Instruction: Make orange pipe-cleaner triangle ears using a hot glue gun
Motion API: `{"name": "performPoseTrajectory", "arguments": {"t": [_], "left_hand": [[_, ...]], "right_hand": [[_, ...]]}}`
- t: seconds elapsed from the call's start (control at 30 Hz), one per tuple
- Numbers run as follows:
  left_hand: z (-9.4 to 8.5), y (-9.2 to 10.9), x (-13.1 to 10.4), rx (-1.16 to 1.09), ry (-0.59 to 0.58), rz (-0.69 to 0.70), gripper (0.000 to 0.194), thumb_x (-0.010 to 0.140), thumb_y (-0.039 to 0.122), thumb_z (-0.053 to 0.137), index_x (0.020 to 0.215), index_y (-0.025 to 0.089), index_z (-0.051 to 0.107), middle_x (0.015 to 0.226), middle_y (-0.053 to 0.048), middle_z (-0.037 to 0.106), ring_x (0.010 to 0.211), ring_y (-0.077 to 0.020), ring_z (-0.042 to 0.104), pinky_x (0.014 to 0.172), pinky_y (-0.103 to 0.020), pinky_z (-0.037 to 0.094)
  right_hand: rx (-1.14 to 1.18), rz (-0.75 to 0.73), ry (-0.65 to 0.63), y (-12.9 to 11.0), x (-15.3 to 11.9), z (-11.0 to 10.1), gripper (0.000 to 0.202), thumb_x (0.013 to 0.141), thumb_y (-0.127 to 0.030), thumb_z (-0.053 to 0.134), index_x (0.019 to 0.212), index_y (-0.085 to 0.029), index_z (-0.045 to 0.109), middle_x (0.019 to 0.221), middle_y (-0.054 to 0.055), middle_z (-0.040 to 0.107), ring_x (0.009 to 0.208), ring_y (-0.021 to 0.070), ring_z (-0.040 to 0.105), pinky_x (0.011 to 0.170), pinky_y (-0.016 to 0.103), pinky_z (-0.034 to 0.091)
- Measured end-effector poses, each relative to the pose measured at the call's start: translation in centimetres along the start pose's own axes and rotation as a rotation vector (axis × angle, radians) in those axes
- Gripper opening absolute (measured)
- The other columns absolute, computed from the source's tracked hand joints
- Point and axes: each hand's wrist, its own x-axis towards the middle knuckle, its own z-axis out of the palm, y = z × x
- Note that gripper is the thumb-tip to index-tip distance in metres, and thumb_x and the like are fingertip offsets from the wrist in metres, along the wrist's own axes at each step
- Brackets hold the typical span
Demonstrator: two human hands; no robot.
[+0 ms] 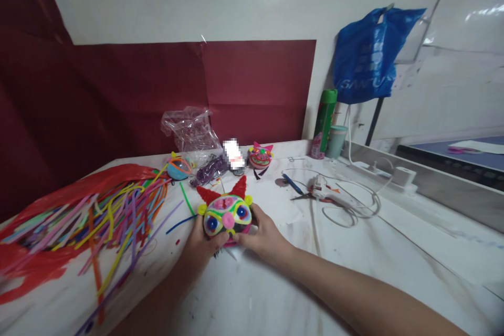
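Observation:
Between both hands is a colourful animal-head craft [227, 219] made of pipe cleaners, with red pointed ears, blue eyes and a pink round nose. My left hand [205, 241] grips its left side, the thumb lying across the lower front. On the other side my right hand [262, 236] holds it, with its thumb near the chin. The fingers behind the craft are mostly hidden. A blue pipe cleaner [181, 224] and a green one [187, 198] lie on the white table just left of it.
Many pipe cleaners [118, 215] lie on a red plastic bag [43, 268] at left. Behind stand a similar finished-looking head [260, 157] and a blue ball-shaped piece [179, 168]. At right are a glue gun [331, 192], scissors [305, 196], a power strip [378, 170] and a cup [337, 142].

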Motion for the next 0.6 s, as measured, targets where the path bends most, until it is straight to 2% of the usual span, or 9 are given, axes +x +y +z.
{"name": "performPoseTrajectory", "arguments": {"t": [0.17, 0.27, 0.43, 0.6], "left_hand": [[0.4, 0.5, -0.4, -0.034, -0.002, 0.009, 0.078, 0.056, 0.026, 0.073, 0.126, 0.018, 0.039, 0.109, -0.01, 0.065, 0.102, -0.027, 0.06, 0.087, -0.036, 0.048], [0.3, 0.5, -0.4, -0.027, 0.014, 0.017, 0.077, 0.055, 0.026, 0.074, 0.124, 0.018, 0.041, 0.104, -0.009, 0.067, 0.098, -0.0267, 0.062, 0.084, -0.035, 0.049], [-0.2, 0.5, 0.1, -0.024, 0.053, 0.049, 0.077, 0.052, 0.027, 0.077, 0.121, 0.019, 0.044, 0.101, -0.009, 0.068, 0.097, -0.028, 0.062, 0.082, -0.035, 0.049], [-0.9, 0.0, 0.9, -0.035, 0.059, 0.1, 0.075, 0.051, 0.029, 0.077, 0.118, 0.017, 0.045, 0.101, -0.01, 0.067, 0.096, -0.0288, 0.062, 0.083, -0.038, 0.049]], "right_hand": [[-0.076, -0.041, 0.016, 0.1, 0.0, -0.1, 0.054, 0.06, -0.029, 0.076, 0.107, -0.018, 0.053, 0.103, 0.006, 0.064, 0.096, 0.0246, 0.057, 0.085, 0.035, 0.046], [-0.011, -0.024, -0.016, 0.1, 0.0, 0.0, 0.057, 0.061, -0.031, 0.076, 0.111, -0.019, 0.052, 0.108, 0.007, 0.063, 0.101, 0.0248, 0.056, 0.088, 0.035, 0.045], [0.139, -0.037, -0.159, 0.1, 0.2, 0.0, 0.065, 0.065, -0.034, 0.075, 0.121, -0.02, 0.046, 0.121, 0.008, 0.057, 0.111, 0.0248, 0.051, 0.096, 0.038, 0.04], [0.191, -0.032, -0.163, 0.7, 0.7, -0.2, 0.069, 0.066, -0.039, 0.073, 0.126, -0.022, 0.045, 0.126, 0.008, 0.054, 0.116, 0.025, 0.049, 0.096, 0.038, 0.039]]}}
